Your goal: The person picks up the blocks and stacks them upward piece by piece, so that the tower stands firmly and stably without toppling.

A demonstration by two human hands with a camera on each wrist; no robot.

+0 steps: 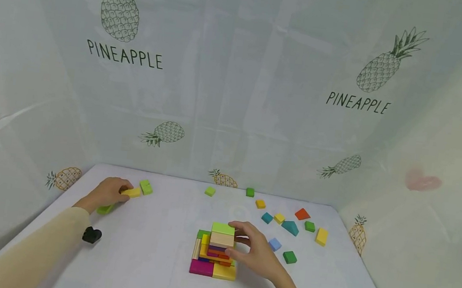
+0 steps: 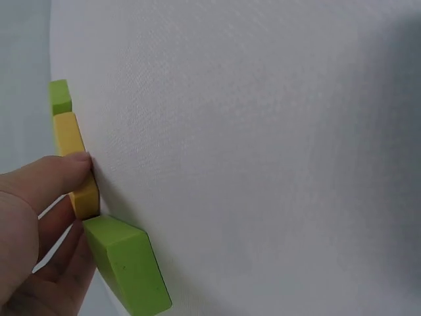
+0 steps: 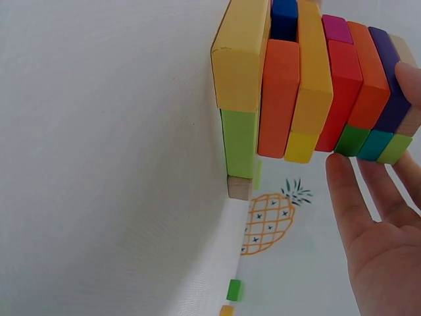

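Note:
My left hand [image 1: 109, 192] is at the far left of the table, pinching a yellow block [image 1: 132, 192] between thumb and fingers. In the left wrist view the thumb lies across this block's face, and a light green block [image 2: 128, 263] stands against its near end. Another light green block [image 1: 146, 187] lies just past the yellow one. My right hand [image 1: 259, 254] rests its spread fingertips and thumb against the right side of a layered block tower [image 1: 218, 256]. The tower has a magenta and yellow base, red, orange and purple layers, and a beige and light green top.
Loose blocks lie behind and right of the tower: an orange-red one [image 1: 302, 214], a teal triangle [image 1: 291, 227], a yellow one [image 1: 321, 236], a green one [image 1: 290, 257], a blue one [image 1: 274, 244] and several others. A pineapple-printed curtain [image 1: 237, 92] surrounds the white table [image 1: 149, 263].

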